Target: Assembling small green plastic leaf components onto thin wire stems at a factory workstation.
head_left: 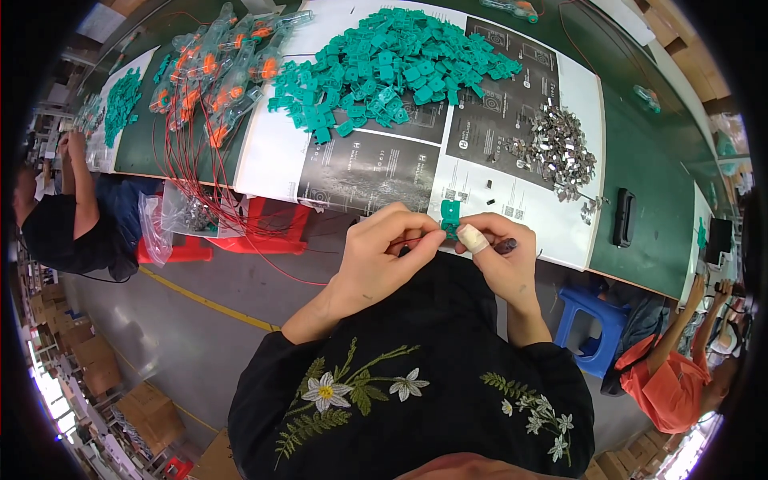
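Observation:
A small green plastic part [450, 214] is held upright at the table's front edge, between my two hands. My right hand [508, 260] is closed on it with thumb and index finger; the thumb wears a pale wrap. A dark, rod-like tool [506, 246] is also tucked in that hand, mostly hidden by the fingers. Thumb and index finger of my left hand [392, 248] are pinched together beside the part's left side. A thin red wire [300, 281] runs up to this hand, and a short bit shows at its fingertips.
Ahead lies a large heap of green plastic parts [392, 68]. Small metal pieces [564, 148] are piled at the right, near a black handle-like object [624, 218]. Clear-and-orange tools [216, 72] with red wires lie at the left. A blue stool [592, 328] stands at the right.

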The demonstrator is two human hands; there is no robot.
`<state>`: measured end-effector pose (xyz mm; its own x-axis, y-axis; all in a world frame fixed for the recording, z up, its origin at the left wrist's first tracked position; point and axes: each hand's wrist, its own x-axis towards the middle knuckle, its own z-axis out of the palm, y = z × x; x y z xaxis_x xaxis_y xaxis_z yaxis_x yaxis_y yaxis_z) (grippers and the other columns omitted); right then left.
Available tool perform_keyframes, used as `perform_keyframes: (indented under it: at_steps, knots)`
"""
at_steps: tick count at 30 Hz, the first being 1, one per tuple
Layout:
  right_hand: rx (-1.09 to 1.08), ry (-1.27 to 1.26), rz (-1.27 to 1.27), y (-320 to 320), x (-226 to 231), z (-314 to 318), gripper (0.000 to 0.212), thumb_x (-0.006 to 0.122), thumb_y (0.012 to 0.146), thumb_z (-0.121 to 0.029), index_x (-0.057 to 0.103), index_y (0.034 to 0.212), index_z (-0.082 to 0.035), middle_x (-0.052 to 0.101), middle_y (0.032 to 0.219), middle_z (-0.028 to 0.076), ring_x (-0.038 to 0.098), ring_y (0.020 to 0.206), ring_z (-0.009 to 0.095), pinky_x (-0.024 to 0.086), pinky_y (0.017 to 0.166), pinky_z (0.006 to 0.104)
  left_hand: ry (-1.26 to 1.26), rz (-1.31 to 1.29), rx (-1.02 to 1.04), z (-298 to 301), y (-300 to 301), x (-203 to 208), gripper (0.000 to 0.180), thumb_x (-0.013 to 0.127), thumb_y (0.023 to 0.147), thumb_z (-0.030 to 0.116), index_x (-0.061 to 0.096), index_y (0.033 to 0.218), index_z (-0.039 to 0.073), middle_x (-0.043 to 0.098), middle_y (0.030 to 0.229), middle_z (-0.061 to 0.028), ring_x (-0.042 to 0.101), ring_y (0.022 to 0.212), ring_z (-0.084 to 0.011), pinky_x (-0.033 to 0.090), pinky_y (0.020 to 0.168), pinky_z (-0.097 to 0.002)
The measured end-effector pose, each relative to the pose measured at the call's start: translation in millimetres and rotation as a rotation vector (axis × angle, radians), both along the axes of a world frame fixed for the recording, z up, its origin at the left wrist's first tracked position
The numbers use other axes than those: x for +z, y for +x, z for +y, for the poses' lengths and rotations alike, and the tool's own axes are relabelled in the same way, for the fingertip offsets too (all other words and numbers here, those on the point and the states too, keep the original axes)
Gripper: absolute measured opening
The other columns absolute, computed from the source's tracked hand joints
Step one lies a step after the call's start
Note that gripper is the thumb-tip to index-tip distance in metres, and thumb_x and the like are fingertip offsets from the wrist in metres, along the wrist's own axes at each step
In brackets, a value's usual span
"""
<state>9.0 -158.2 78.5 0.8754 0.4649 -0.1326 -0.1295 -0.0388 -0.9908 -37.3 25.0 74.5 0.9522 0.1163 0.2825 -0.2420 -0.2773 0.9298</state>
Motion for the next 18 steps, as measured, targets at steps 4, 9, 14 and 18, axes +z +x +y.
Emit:
perform_keyframes:
  at_steps: [4,9,14,18]
  knots:
    - [-0.024,0.002,-0.024,-0.6,-2.4,0.8,0.013,0.061,0.091,-0.006,0.066,0.097,0.004,0.066,0.079,0.005,0.060,0.069,0.007,0.045,0.060,0.0191,-0.049,0.097,-0.017,1.2,-0.4,1.9,0.008,0.071,0.078,-0.001,0.068,0.086,0.000,0.054,0.072,0.0023,0.041,0.056,-0.0006,0.030,0.047,-0.0180]
    - [-0.060,0.034,-0.029,-2.1,-2.7,2.8,0.013,0.061,0.091,-0.006,0.066,0.096,0.004,0.066,0.077,0.004,0.060,0.069,0.006,0.044,0.059,0.0188,-0.064,0.152,-0.037,0.6,-0.3,2.1,0.006,0.070,0.080,-0.001,0.068,0.086,0.000,0.055,0.072,0.0022,0.041,0.057,-0.0005,0.030,0.049,-0.0177]
    - [-0.074,0.040,-0.024,-0.5,-7.7,3.6,0.013,0.061,0.091,-0.007,0.066,0.095,0.004,0.064,0.073,0.004,0.055,0.061,0.005,0.040,0.053,0.0182,-0.024,0.132,-0.021,-4.3,-0.6,-7.8,0.006,0.070,0.081,-0.001,0.067,0.087,0.000,0.055,0.073,0.0018,0.042,0.058,-0.0012,0.032,0.050,-0.0183]
    - [-0.048,0.083,0.144,3.7,-11.2,0.6,0.013,0.060,0.092,-0.008,0.065,0.096,0.004,0.061,0.069,0.005,0.047,0.051,0.003,0.035,0.046,0.0191,-0.103,0.172,-0.077,-2.3,0.6,-19.2,0.007,0.068,0.082,-0.002,0.065,0.089,-0.002,0.056,0.079,-0.0001,0.047,0.065,-0.0032,0.037,0.056,-0.0187]
